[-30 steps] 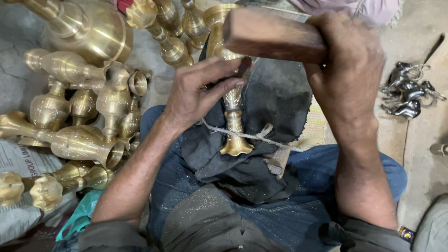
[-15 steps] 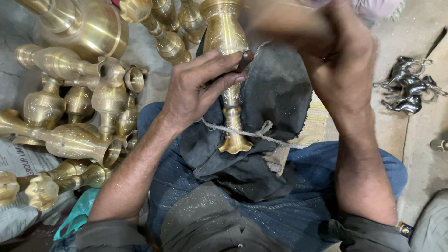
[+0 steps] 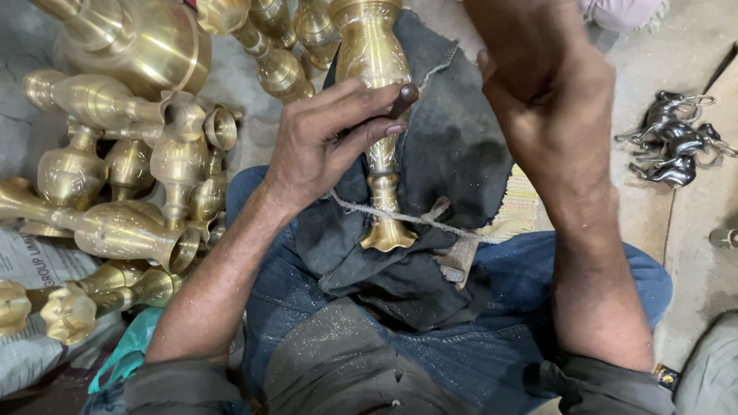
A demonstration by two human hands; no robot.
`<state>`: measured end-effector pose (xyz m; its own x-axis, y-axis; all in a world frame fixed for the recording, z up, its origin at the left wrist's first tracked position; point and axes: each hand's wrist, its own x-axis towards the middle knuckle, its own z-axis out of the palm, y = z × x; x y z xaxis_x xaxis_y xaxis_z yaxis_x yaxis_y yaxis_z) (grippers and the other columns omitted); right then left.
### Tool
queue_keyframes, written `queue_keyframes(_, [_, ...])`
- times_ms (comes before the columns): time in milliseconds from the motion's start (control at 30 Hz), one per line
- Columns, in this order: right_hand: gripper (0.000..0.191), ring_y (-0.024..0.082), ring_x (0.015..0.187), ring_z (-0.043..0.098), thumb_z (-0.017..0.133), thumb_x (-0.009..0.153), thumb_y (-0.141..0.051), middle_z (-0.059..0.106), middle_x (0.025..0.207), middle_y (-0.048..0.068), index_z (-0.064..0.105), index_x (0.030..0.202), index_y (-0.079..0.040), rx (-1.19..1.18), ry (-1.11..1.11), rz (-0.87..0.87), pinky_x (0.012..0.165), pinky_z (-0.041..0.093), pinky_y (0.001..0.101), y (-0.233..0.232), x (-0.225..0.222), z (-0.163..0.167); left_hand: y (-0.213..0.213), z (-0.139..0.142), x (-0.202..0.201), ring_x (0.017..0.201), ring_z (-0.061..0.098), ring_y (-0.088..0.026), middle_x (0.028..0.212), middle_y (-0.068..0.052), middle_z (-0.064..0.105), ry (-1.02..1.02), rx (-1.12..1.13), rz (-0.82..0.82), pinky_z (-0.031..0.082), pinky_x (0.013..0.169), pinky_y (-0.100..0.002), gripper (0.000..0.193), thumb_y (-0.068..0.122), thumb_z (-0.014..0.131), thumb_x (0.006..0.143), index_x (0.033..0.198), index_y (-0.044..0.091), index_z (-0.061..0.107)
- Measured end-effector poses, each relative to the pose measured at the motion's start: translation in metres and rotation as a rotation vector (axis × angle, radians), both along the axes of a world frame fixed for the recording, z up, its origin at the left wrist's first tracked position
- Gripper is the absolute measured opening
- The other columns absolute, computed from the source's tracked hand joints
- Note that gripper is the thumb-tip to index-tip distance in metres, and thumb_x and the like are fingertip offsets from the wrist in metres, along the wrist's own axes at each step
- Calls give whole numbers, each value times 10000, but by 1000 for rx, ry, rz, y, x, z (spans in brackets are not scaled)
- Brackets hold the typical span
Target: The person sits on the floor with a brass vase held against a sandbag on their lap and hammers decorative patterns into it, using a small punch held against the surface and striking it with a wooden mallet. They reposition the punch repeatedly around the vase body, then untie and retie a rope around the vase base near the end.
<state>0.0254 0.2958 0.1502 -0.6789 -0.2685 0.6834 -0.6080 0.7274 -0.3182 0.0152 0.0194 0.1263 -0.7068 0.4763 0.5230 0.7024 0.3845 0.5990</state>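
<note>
One by one, going left to right: passing a heap of small brass vases (image 3: 115, 223) lying on the floor beside a large brass pot (image 3: 146, 46), all close against the left knee.

Then reaching the left hand (image 3: 323, 146), closing thumb and fingers round a small dark tool (image 3: 405, 96) and pressing its tip against the neck of the engraved brass vase (image 3: 377, 84). Finding that vase lying lengthwise on a dark cloth (image 3: 453, 146) over the lap, foot towards the body, with a string (image 3: 430, 220) crossing just above the foot.

Judging the vase as rigid, fairly heavy for its size, smooth and likely slippery; taking hold best at the narrow waist or the flared foot, and counting on cloth and string against rolling.

Coming next to the right hand (image 3: 546, 84), lifted above the cloth and blurring, fingers curling inward; not being able to tell what it grips, if anything.

Ending at silver horse figurines (image 3: 676, 146) on the floor, well apart. Seeing little room on the left, more bare floor on the right.
</note>
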Motion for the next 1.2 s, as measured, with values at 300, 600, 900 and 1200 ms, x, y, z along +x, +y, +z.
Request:
queue_keyframes(300, [302,315,883,648,742,928,41,643,983,130,581,1175,-23,87,53,-106,797,521,435,-10,3,12,-3,-7,-1,987,741,-141,1115,-40,741,36,17,-13,654,817,-283,334,147,798,1014,1327,133,684])
queue_keyframes(600, [256,283,885,693,804,872,-5,699,984,106,622,1045,-57,351,207,-253,791,538,423,-19,8,29,-2,-3,0,894,733,-127,1037,-25,740,-29,11,-10,633,732,-277,308,139,789,990,1287,117,708])
queue_keyframes(900, [234,277,862,689,756,895,-36,675,944,95,582,1051,-51,58,8,-114,739,534,420,-24,11,38,0,9,6,919,749,-131,1063,-11,760,3,6,16,617,773,-284,274,111,792,990,1253,161,735])
queue_keyframes(1200, [287,306,948,674,737,1004,-65,668,1034,154,557,1217,3,-75,-13,-7,825,524,440,-17,15,28,-3,7,12,929,754,-133,1076,-16,741,-37,23,18,650,763,-289,316,106,781,981,1288,153,718])
